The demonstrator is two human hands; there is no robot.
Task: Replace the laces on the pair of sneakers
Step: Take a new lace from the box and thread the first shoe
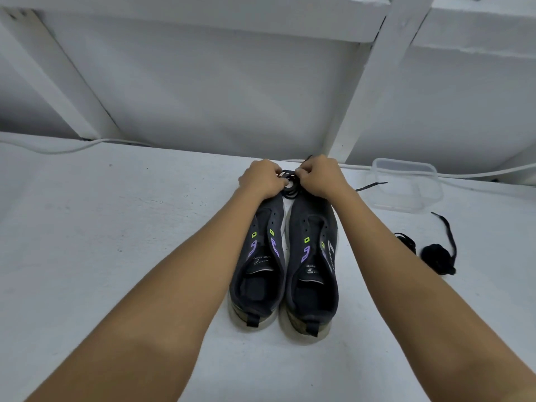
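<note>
Two dark grey sneakers stand side by side on the white surface, heels toward me, with no laces in their eyelets: the left sneaker [259, 271] and the right sneaker [313, 271]. Just beyond their toes, my left hand [261, 179] and my right hand [319, 177] both pinch a coiled bundle of black lace [290, 187]. A loose end of that lace [371, 186] trails off to the right. Part of the bundle is hidden by my fingers.
A clear plastic container [406, 184] sits to the right of my hands. Loose black laces [435, 253] lie bunched on the surface at the right. A white cable [72, 147] runs along the back edge below a white wall and shelf supports.
</note>
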